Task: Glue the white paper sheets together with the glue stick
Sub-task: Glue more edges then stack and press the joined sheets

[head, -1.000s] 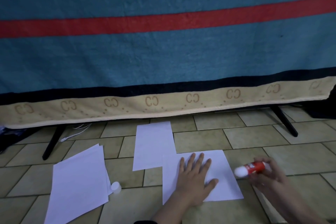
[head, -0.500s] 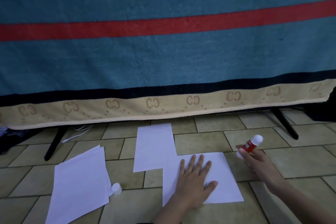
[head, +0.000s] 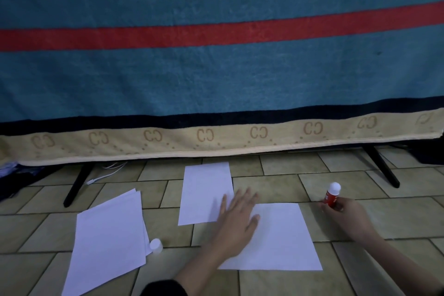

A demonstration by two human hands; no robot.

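A white sheet (head: 283, 238) lies on the tiled floor in front of me. A second sheet (head: 204, 190) lies just behind it to the left, overlapped at its near right corner. My left hand (head: 236, 221) rests flat with fingers spread across where the two sheets meet. My right hand (head: 348, 214) holds a red glue stick (head: 332, 193) upright on the floor, right of the near sheet, its white end up. A small white cap (head: 156, 245) stands on the floor beside a stack of white sheets (head: 108, 243) at the left.
A large teal blanket with a red stripe and beige border (head: 216, 79) hangs over a frame with black legs (head: 77, 184) (head: 382, 168) right behind the papers. White cables (head: 105, 173) lie under it at the left. Dark items sit at both far edges.
My left hand slid up and left from the middle of the near sheet to the overlap. My right hand swung the glue stick from lying sideways to upright, further right.
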